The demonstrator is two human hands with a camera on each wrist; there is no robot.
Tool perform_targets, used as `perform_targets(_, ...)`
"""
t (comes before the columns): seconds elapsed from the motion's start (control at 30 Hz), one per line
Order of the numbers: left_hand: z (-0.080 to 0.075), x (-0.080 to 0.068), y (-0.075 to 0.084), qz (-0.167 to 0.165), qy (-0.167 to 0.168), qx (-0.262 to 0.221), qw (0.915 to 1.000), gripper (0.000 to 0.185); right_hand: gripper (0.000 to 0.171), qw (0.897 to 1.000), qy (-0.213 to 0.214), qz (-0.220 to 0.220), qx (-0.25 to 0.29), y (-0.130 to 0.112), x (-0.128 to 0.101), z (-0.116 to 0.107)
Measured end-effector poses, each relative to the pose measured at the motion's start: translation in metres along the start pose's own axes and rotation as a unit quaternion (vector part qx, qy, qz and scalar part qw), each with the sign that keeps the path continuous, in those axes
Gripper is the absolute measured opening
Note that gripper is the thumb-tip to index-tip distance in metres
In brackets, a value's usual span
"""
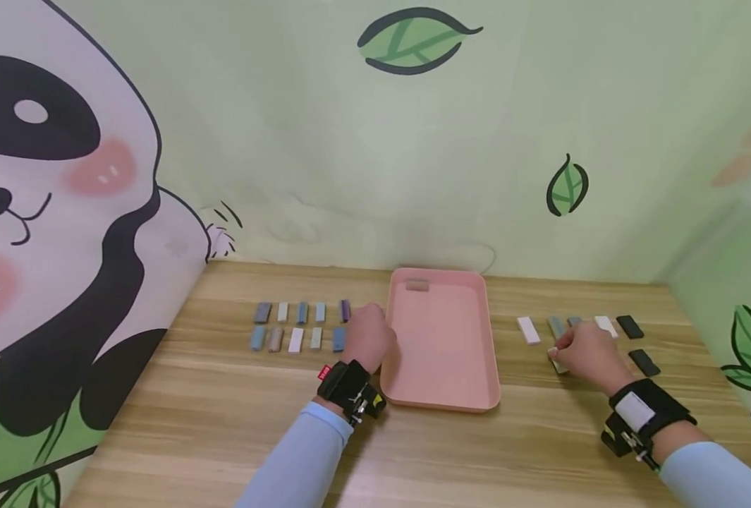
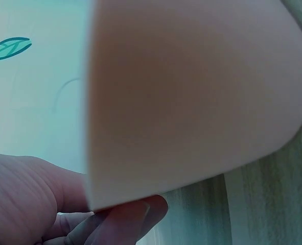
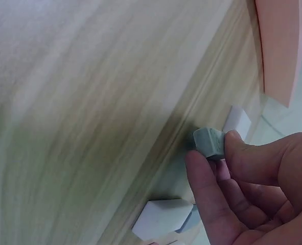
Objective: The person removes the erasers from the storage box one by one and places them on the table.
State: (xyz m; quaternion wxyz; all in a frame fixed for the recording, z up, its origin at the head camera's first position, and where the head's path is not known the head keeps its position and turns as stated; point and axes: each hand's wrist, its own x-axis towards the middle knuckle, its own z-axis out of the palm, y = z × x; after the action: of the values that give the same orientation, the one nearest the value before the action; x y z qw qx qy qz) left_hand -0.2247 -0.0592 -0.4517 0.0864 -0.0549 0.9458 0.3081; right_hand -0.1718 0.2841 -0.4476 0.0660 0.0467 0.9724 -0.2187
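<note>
At the pink tray's (image 1: 440, 339) left side, my left hand (image 1: 370, 339) grips the tray's wall. In the left wrist view the tray (image 2: 202, 92) fills most of the picture. My thumb passes behind the wall there, and the fingers (image 2: 125, 222) lie along its lower edge. Over the right part of the table, my right hand (image 1: 594, 354) pinches a small grey-green block (image 3: 209, 143) between thumb and finger. Part of that block (image 1: 559, 364) shows from above. A brown block (image 1: 417, 285) lies inside the tray at the far end.
Two rows of small blocks (image 1: 295, 341) lie left of the tray, in blue, white, grey and purple. On the right are a white block (image 1: 529, 331), black blocks (image 1: 630, 327) and others, some partly hidden by my hand. A painted wall (image 1: 324, 176) rises behind the wooden table (image 1: 235, 402).
</note>
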Motion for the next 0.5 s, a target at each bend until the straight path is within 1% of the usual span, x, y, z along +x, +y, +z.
perform_targets(0.1,0.0007,-0.0008,-0.0011,0.004,0.0,-0.002,1.0,0.007,0.021,1.0,0.008,0.01,0.0,0.0002,-0.0009,0.0033)
perform_targets(0.23,0.0007,-0.0001,-0.0025,0.014,0.006,-0.005,0.9999,0.009,0.02,0.999,0.037,-0.001,-0.014,0.0005,-0.0022,0.0051)
perform_targets(0.33,0.0007,0.0006,-0.0029,0.015,0.006,-0.005,0.9999,0.008,0.018,0.998,0.054,-0.009,-0.025,0.0001,-0.0033,0.0067)
perform_targets(0.43,0.0009,0.0004,-0.003,0.015,0.006,-0.003,0.9999,0.007,0.019,0.998,0.058,-0.01,-0.035,-0.0016,-0.0047,0.0074)
perform_targets(0.5,0.0013,0.0001,-0.0031,0.016,0.008,-0.001,0.9998,0.006,0.025,0.998,0.056,-0.011,-0.041,-0.0021,-0.006,0.0073)
